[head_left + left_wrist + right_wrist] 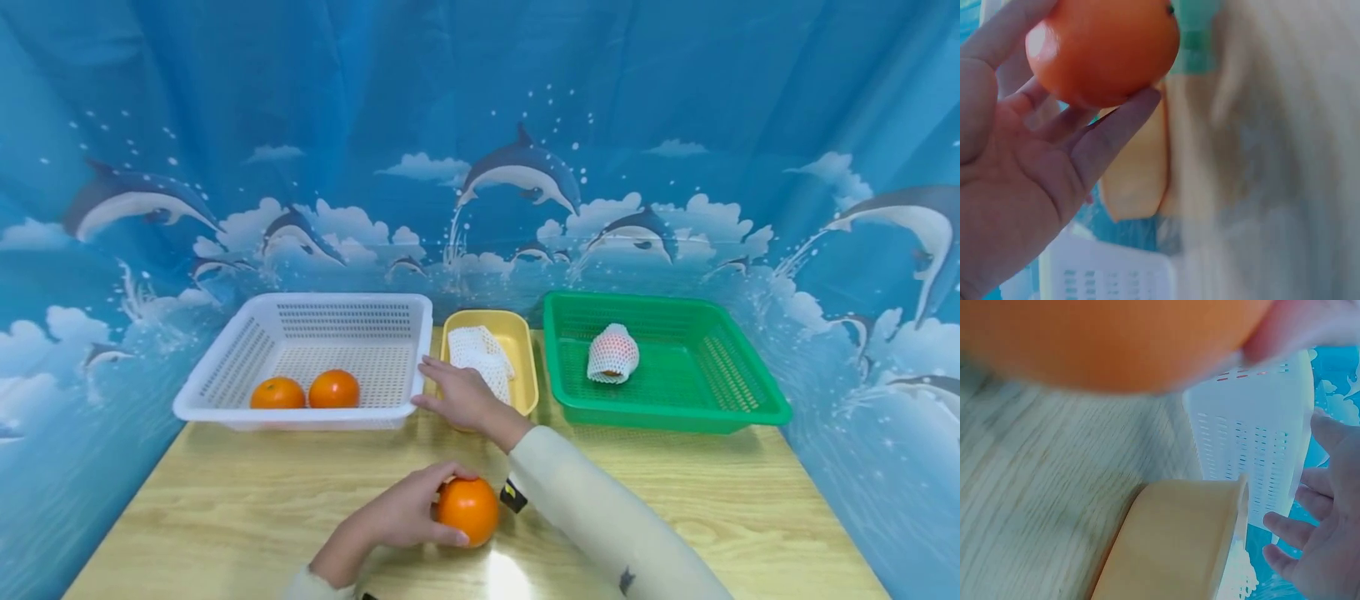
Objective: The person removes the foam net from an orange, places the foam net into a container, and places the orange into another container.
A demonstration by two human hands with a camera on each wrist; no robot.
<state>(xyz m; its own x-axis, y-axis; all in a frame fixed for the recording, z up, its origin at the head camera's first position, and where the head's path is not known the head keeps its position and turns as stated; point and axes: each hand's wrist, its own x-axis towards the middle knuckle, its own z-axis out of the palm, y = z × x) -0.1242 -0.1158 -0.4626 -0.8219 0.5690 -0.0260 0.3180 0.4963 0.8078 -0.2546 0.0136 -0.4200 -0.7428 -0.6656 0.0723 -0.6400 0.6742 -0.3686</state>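
Observation:
My left hand [411, 508] grips an orange [471, 515] between thumb and fingers, near the front of the wooden table. In the left wrist view the fingers curve around the same orange [1107, 47]. Farther back, my right hand [467, 398] reaches over the left part of a small yellow basket [525, 358], fingers spread and holding nothing. Its fingertips are at the right edge of a white basket [300, 414]; whether they touch it I cannot tell. White foam netting [476, 354] lies in the yellow basket, partly hidden by that hand.
Two oranges [334, 389] sit at the front of the white basket. On the right stands a green basket [682, 421] with a fruit in a foam net [613, 354]. A blue dolphin-print curtain [480, 100] hangs behind the table [262, 517].

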